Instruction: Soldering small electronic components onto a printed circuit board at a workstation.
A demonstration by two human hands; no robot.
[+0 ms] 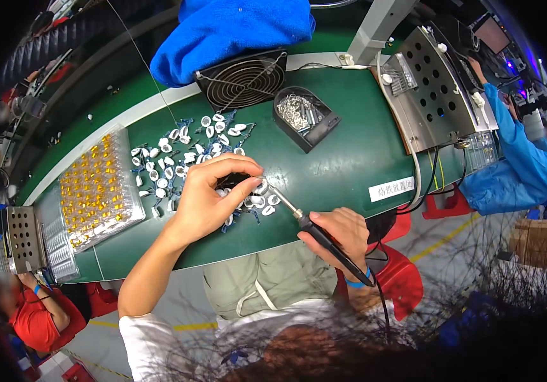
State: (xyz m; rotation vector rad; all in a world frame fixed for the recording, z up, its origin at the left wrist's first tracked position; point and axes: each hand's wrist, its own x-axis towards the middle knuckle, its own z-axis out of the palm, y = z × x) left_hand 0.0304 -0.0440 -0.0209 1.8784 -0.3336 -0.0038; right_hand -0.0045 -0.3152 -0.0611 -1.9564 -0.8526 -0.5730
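Note:
My right hand (348,237) is wrapped round the black handle of a soldering iron (324,238), its metal shaft slanting up and left. Between thumb and index finger, my left hand (204,196) pinches a small white cup-shaped part (260,187). The iron's tip is right at this part; whether they touch cannot be made out. Beyond and below my left hand, loose white cup-shaped parts (161,183) with dark blue wires are scattered over the green table (350,159). My left fingers partly hide some of them.
A black fan (246,83) stands at the back under a blue cloth (235,32). Beside it sits a black bin (311,139) of small metal pieces. A clear tray (134,213) with gold-coloured pieces lies left. A perforated metal box (435,89) stands right; people work at both sides.

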